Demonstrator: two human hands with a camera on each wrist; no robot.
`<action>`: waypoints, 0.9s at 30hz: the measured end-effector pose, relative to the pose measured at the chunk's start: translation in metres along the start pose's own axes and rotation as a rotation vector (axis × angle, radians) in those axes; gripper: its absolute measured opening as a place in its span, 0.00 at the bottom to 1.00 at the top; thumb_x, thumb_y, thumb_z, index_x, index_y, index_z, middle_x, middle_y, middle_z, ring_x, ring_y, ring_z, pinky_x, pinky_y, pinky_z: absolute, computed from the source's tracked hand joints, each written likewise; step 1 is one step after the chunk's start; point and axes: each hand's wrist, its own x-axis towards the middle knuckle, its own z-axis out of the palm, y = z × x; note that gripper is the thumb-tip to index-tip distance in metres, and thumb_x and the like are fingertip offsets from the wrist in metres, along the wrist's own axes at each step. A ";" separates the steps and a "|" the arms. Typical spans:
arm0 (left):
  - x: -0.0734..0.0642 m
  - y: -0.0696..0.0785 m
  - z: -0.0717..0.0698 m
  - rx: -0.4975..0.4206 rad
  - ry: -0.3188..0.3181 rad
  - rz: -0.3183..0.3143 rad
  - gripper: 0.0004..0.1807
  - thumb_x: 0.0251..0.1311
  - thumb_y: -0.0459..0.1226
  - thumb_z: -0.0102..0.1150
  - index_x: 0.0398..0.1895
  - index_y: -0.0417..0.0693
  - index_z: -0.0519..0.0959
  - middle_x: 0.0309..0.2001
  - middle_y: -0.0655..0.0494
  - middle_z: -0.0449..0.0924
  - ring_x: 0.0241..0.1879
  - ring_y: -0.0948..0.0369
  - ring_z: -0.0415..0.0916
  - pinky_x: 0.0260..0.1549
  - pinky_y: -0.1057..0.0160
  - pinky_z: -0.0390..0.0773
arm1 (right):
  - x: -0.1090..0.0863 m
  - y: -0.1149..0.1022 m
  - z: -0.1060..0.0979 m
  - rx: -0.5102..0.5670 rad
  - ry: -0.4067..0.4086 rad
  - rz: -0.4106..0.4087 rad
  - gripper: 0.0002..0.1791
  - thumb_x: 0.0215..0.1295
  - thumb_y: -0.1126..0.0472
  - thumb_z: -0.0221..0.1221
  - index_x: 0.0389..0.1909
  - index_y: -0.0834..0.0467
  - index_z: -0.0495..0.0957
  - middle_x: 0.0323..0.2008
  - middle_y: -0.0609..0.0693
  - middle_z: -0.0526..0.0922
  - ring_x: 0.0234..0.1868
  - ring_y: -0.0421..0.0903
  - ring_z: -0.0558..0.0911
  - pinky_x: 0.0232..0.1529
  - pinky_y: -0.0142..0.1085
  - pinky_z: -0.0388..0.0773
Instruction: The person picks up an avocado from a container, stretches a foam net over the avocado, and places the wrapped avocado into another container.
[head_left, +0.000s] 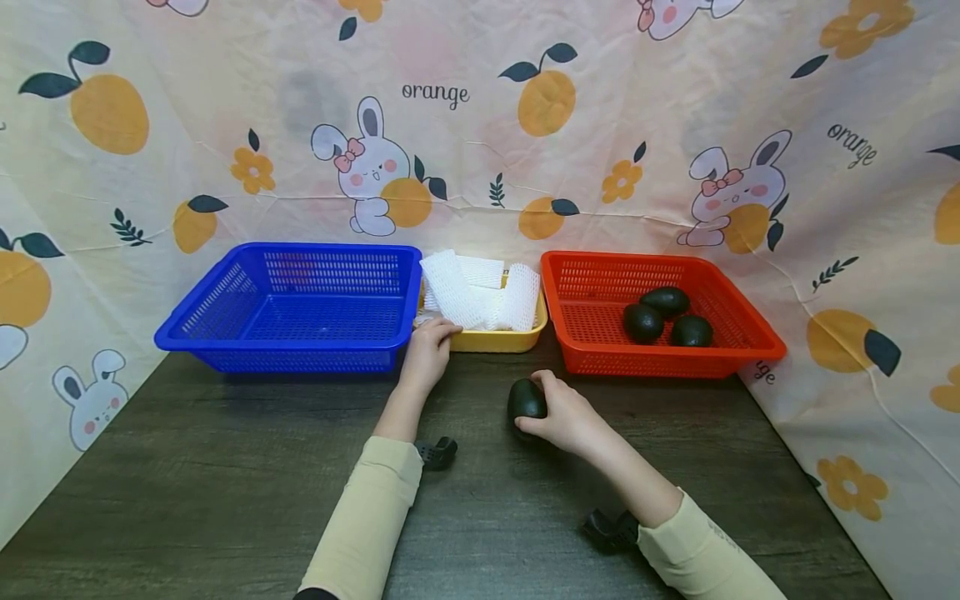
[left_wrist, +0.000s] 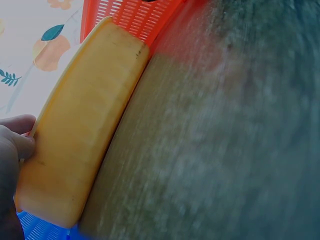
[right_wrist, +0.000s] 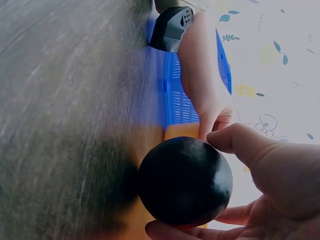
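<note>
My right hand (head_left: 566, 414) grips a dark green avocado (head_left: 527, 399) over the table, thumb on the near side and fingers on the far side. In the right wrist view the avocado (right_wrist: 186, 181) shows its rounded end between thumb and fingers; whether it touches the table is unclear. My left hand (head_left: 427, 354) is at the left front corner of a yellow basket (head_left: 495, 341), holding white foam net sleeves (head_left: 480, 292). Seen from the left wrist, thumb and a finger meet at the basket's rim (left_wrist: 37, 122); what lies between them is hidden.
A blue basket (head_left: 285, 343) with nothing visible in it stands left of the yellow one. To the right, a red basket (head_left: 600, 357) holds three avocados (head_left: 665, 302). A printed cloth (head_left: 480, 150) hangs behind them. Dark wood tabletop (head_left: 247, 483) lies in front.
</note>
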 end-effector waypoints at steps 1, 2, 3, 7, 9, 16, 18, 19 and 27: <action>0.000 0.000 0.000 -0.001 0.000 0.002 0.13 0.57 0.19 0.54 0.39 0.38 0.85 0.38 0.49 0.82 0.43 0.53 0.78 0.46 0.58 0.75 | 0.000 0.000 0.000 -0.001 0.000 0.000 0.39 0.54 0.51 0.69 0.62 0.63 0.64 0.55 0.61 0.74 0.50 0.55 0.76 0.49 0.51 0.73; 0.000 0.000 0.000 -0.002 0.000 0.004 0.13 0.57 0.19 0.54 0.39 0.37 0.85 0.38 0.49 0.82 0.43 0.53 0.78 0.45 0.58 0.75 | 0.000 0.000 0.000 -0.001 0.000 0.000 0.39 0.54 0.52 0.69 0.62 0.63 0.64 0.55 0.61 0.74 0.50 0.55 0.76 0.49 0.51 0.73; 0.000 0.000 0.000 -0.002 -0.002 0.004 0.13 0.57 0.19 0.54 0.39 0.37 0.85 0.38 0.49 0.82 0.43 0.53 0.78 0.45 0.58 0.75 | 0.000 0.000 0.000 -0.002 0.000 0.000 0.39 0.54 0.51 0.69 0.62 0.63 0.64 0.55 0.61 0.74 0.50 0.55 0.76 0.49 0.51 0.73; 0.000 0.000 -0.001 0.002 -0.008 -0.001 0.13 0.57 0.20 0.55 0.39 0.38 0.85 0.38 0.49 0.82 0.43 0.53 0.78 0.46 0.58 0.75 | 0.000 -0.001 0.000 -0.004 -0.005 0.003 0.40 0.54 0.51 0.69 0.63 0.62 0.63 0.55 0.60 0.74 0.50 0.55 0.76 0.49 0.51 0.73; 0.000 -0.001 0.000 0.004 -0.010 -0.003 0.12 0.57 0.20 0.55 0.39 0.38 0.85 0.38 0.49 0.82 0.43 0.53 0.78 0.46 0.58 0.75 | 0.000 -0.001 -0.001 -0.006 -0.008 0.004 0.39 0.54 0.51 0.69 0.63 0.62 0.64 0.55 0.60 0.74 0.50 0.55 0.76 0.49 0.52 0.73; 0.000 -0.001 -0.001 -0.009 -0.003 0.018 0.09 0.57 0.23 0.60 0.38 0.37 0.85 0.38 0.48 0.82 0.42 0.52 0.78 0.46 0.57 0.75 | -0.001 -0.001 -0.004 -0.016 -0.004 0.001 0.39 0.56 0.48 0.68 0.64 0.60 0.64 0.57 0.59 0.73 0.55 0.55 0.74 0.52 0.52 0.71; 0.000 -0.001 -0.001 -0.007 -0.004 0.018 0.08 0.57 0.24 0.61 0.38 0.37 0.85 0.38 0.49 0.82 0.42 0.53 0.78 0.46 0.57 0.75 | -0.001 -0.001 -0.006 -0.014 -0.002 0.003 0.38 0.57 0.48 0.67 0.64 0.60 0.64 0.58 0.58 0.73 0.56 0.55 0.74 0.53 0.52 0.71; 0.000 0.000 -0.001 -0.005 -0.005 0.017 0.08 0.57 0.25 0.61 0.38 0.38 0.85 0.38 0.49 0.82 0.42 0.53 0.78 0.45 0.57 0.75 | -0.001 -0.002 -0.007 -0.014 -0.001 0.002 0.38 0.57 0.48 0.67 0.64 0.60 0.65 0.58 0.58 0.73 0.56 0.55 0.74 0.53 0.52 0.71; 0.002 0.002 -0.003 0.020 -0.015 0.035 0.08 0.59 0.26 0.61 0.40 0.38 0.85 0.37 0.48 0.82 0.41 0.53 0.78 0.43 0.57 0.76 | 0.003 -0.008 -0.021 -0.034 0.015 -0.002 0.37 0.59 0.46 0.65 0.64 0.60 0.66 0.56 0.59 0.74 0.55 0.55 0.74 0.53 0.53 0.70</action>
